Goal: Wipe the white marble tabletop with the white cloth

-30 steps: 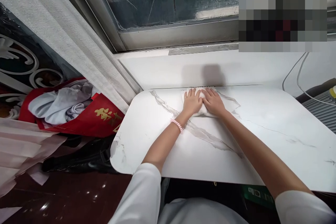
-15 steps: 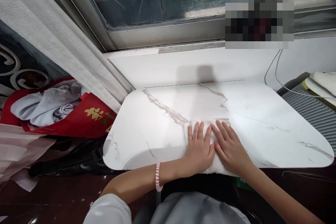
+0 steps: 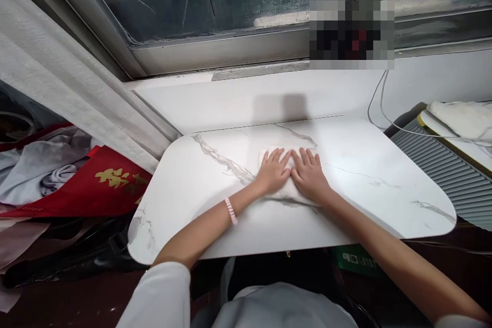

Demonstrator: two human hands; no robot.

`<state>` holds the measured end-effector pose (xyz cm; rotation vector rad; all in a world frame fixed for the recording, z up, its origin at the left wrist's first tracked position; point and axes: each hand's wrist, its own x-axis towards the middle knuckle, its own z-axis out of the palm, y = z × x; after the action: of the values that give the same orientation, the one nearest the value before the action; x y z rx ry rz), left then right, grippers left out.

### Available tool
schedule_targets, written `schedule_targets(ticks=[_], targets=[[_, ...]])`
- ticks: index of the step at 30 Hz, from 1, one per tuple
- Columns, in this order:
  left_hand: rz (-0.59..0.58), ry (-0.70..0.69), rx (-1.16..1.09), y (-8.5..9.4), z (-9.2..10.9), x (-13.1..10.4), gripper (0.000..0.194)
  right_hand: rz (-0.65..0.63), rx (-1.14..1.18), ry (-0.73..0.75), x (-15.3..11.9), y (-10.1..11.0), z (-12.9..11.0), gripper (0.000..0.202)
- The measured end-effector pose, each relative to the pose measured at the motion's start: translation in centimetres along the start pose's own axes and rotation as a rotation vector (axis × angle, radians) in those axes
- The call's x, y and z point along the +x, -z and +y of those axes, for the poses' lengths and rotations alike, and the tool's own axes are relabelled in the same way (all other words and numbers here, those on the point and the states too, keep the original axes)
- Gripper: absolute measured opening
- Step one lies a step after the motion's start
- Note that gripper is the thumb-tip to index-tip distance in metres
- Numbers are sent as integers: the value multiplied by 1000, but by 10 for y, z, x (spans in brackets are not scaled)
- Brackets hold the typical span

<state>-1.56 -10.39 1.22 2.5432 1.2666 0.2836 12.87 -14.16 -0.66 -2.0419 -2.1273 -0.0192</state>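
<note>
A white cloth [image 3: 294, 193] lies flat on the white marble-patterned table [image 3: 384, 205], around its middle. My left hand [image 3: 273, 174] presses down on the left part of the cloth, palm down with fingers spread. Beside it, my right hand [image 3: 309, 177] rests on the right part the same way, the two thumbs close together. Both arms are stretched forward, and a pink coil band [image 3: 231, 210] circles my left wrist. Most of the cloth is hidden under the hands.
Behind the table is a white wall ledge below a window [image 3: 230, 5]. A pale curtain [image 3: 77, 72] hangs at left, near a red bag [image 3: 115, 182] with grey fabric. At right, a cable [image 3: 374, 97] passes a ribbed grey panel [image 3: 434, 164]. Something green [image 3: 355, 259] sits below the table.
Both hands have slid forward across the table, away from my body, carrying the cloth from the front edge to the middle. The camera view has shifted slightly.
</note>
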Motion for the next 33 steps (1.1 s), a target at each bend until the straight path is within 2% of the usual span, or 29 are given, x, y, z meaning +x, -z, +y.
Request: schedule_targets(ticks=[5,9,12,16,19,22,26,30,33], targets=[[149,82,7,-2,-20,68,49,28,48,52,76,-5,29,56],[219,133,-8,-6,-23,107,47,55,123,90,117,-5,51,54],[233,176,3,-8,-22,123,46,83,148,60,131,-5,57,52],[212,231,57,-8,-16,123,48,55,98,83,130,-3,55,53],[193,225,86,-11,-4,109,49,21,35,108,114,-1,58,55],[176,196,90,-18,19,85,50,11,-17,154,80,1,69,54],[147,138,82,-34,67,40,52,47,-25,233,12,5,92,53],[54,9,38,-46,119,-3,58,65,-9,216,-68,20,115,51],[-18,-79,-15,-49,148,-25,61,53,-9,202,-115,33,128,54]])
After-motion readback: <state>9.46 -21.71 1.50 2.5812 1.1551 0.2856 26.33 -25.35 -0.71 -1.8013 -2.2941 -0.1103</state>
